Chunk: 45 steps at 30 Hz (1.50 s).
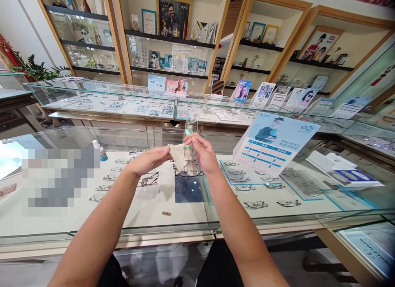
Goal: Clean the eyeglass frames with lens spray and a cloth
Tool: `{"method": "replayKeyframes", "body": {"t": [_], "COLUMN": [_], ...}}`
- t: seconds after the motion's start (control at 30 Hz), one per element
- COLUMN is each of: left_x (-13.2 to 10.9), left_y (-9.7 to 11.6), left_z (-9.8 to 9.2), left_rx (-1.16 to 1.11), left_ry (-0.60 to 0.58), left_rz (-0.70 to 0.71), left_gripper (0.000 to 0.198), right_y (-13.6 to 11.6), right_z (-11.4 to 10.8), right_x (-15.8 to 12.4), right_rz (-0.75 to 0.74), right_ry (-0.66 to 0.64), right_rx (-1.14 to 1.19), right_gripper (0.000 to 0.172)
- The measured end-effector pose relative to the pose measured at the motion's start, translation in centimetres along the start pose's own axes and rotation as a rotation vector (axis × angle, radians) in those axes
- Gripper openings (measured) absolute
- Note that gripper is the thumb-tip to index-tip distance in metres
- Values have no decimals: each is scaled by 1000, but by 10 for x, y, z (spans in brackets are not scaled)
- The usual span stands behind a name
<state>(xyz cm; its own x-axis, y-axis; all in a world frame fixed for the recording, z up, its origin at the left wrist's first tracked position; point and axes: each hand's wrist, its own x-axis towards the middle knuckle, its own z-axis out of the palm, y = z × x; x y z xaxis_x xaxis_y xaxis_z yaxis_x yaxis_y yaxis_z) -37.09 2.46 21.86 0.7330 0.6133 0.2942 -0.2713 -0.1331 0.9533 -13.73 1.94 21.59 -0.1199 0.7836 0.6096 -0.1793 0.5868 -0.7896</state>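
Above the glass counter, my right hand (204,153) pinches a pair of thin-rimmed eyeglasses (191,125) by the frame. One round lens stands upright over the fingertips and shows a green reflection; the rest of the glasses is hard to make out. My left hand (151,160) has its fingers closed on the edge of a beige cleaning cloth (179,157). The cloth hangs down between both hands, close to the lower part of the glasses.
Under the glass counter top (138,225) lie several eyeglasses (256,204). On it stand a blue-and-white sign (274,143) at right, an open white box (354,176) and a small bottle (100,151). Behind are another display case (123,108) and wall shelves (169,71).
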Motion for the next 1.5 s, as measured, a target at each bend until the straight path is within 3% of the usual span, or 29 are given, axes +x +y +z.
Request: {"method": "replayKeyframes", "body": {"t": [0.13, 0.37, 0.53, 0.7, 0.83, 1.27, 1.5], "left_x": [3, 4, 3, 5, 7, 22, 21], "left_y": [-3, -13, -7, 2, 0, -23, -21], "left_z": [5, 6, 7, 10, 14, 41, 45], "left_rx": [-19, 14, 144, 315, 417, 159, 79], "left_ry": [-4, 7, 62, 41, 120, 459, 469], "left_rz": [-12, -28, -51, -40, -49, 43, -3], "left_gripper": [57, 55, 62, 65, 65, 66, 63], "right_y": [2, 5, 6, 7, 10, 20, 16], "right_z": [11, 17, 19, 21, 25, 30, 33], "right_x": [-2, -4, -6, -6, -7, -11, -12], "right_rz": [27, 82, 136, 205, 227, 259, 300], "right_ry": [-14, -38, -21, -38, -40, 17, 38], "right_rx": [-36, 40, 15, 42, 92, 152, 239], "right_gripper": [45, 41, 45, 48, 49, 46, 41]}}
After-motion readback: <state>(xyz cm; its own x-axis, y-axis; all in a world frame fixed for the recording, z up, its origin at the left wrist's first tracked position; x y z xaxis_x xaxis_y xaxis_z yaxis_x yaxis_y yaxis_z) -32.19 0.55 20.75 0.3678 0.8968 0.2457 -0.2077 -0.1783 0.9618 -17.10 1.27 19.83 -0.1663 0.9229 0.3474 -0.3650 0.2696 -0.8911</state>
